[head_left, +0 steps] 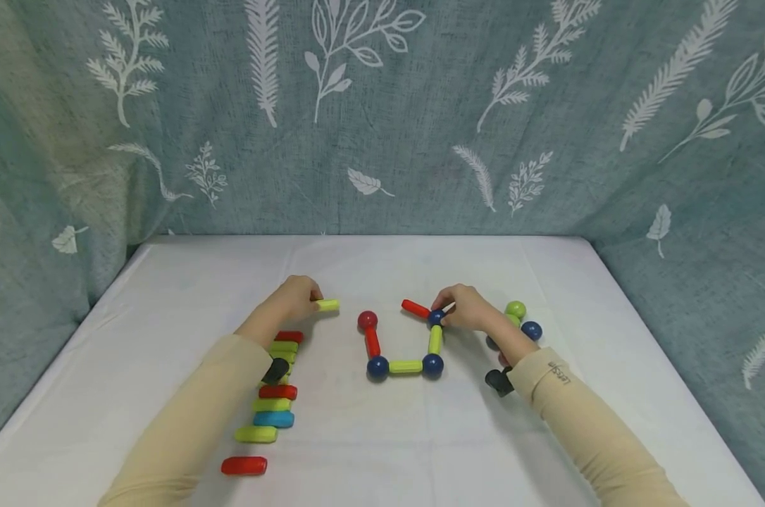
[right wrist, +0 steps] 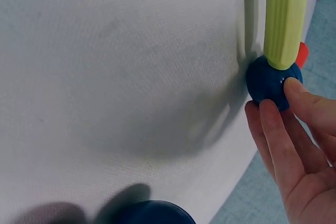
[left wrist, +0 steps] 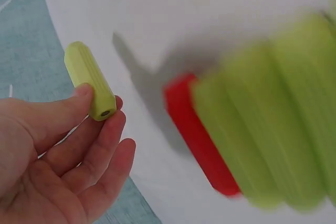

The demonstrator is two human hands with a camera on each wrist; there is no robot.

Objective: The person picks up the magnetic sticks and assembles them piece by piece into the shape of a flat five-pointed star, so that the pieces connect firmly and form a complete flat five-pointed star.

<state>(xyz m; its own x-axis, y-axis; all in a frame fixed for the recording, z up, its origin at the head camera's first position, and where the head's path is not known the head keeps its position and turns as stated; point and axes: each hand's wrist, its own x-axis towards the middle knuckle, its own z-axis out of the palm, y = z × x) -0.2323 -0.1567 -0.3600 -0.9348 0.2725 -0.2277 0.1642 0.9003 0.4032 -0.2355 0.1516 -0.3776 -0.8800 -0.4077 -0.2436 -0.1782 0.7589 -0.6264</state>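
Note:
My left hand (head_left: 291,298) pinches a yellow-green rod (left wrist: 86,77) between thumb and fingers, left of a red ball (head_left: 367,320). That ball tops an open chain of rods and balls: a red rod (head_left: 372,342), a blue ball (head_left: 377,368), a yellow-green rod (head_left: 406,367), another blue ball (head_left: 432,365) and a second yellow-green rod (right wrist: 285,22). At the chain's far right end, my right hand (head_left: 466,308) grips a blue ball (right wrist: 268,81) with thumb and fingertips. From this ball a red rod (head_left: 415,308) points left toward the red ball, with a gap between them.
A column of loose rods (head_left: 275,419), red, yellow-green and blue, lies on the left of the white-covered table (head_left: 357,451), partly under my left forearm. Several loose balls, among them a green ball (head_left: 515,309) and a blue ball (head_left: 531,331), lie beyond my right wrist.

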